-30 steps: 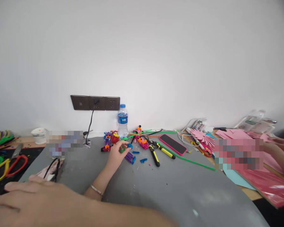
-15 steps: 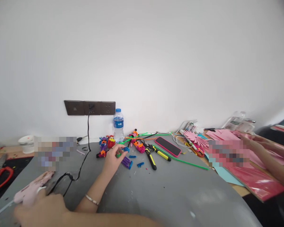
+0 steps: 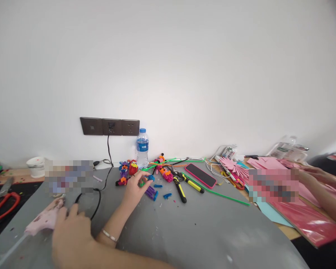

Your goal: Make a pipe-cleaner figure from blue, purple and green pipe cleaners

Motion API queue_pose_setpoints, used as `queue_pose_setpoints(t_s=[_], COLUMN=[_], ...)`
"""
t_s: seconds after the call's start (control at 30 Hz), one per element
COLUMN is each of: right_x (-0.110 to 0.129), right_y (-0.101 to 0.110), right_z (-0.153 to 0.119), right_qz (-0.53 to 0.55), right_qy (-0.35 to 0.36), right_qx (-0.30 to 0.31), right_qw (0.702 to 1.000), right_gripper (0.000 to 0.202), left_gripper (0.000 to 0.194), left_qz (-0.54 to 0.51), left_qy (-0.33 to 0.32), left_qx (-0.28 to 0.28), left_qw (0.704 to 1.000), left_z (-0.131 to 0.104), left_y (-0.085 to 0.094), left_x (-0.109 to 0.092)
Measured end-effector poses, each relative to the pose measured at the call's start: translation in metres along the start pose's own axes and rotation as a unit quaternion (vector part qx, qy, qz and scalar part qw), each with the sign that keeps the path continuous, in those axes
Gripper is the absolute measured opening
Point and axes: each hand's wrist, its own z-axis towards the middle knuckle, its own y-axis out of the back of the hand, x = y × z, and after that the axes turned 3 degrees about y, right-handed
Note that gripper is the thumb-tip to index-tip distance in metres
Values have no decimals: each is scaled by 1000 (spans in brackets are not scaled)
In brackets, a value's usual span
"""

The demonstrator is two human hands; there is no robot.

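A small blue fuzzy piece is pinched between the thumb and finger of my left hand, which wears a bracelet. A bit of green shows inside its curled fingers. My right arm crosses over the left one. At the lower left, my right hand is beside a stained pink glue gun, fingers apart and pointing down at the table. A purple bundle with a blue end and loose blue pieces lie right of my left hand. Small fuzzy figures stand behind it.
Yellow-black pliers, a pink-edged phone and green stems lie to the right. A water bottle stands by the wall. A black cord runs from the socket. Another person's hands are over pink paper at far right.
My right hand has moved rightward, off the glue gun's handle. The glue gun has shifted slightly. My left hand keeps its pinch on the blue piece. The view has shifted a little.
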Motion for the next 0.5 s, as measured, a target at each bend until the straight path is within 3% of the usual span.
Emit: queue_pose_setpoints(t_s=[0.1, 0.33, 0.43, 0.5], right_x=[-11, -16, -20, -26], right_y=[5, -2, -3, 0], right_z=[2, 11, 13, 13], right_qz=[28, 19, 70, 146], right_qy=[-18, 43, 51, 58], right_qx=[4, 66, 54, -1], right_qw=[999, 997, 995, 988], right_gripper=[64, 53, 55, 51], left_gripper=[10, 11, 11, 10], left_qz=[-1, 12, 12, 5], left_qy=[3, 5, 6, 5], left_qx=[2, 9, 10, 19], left_qw=[1000, 1000, 1000, 1000], left_z=[1, 0, 0, 1], left_y=[-1, -1, -2, -3], left_x=[0, 7, 6, 4])
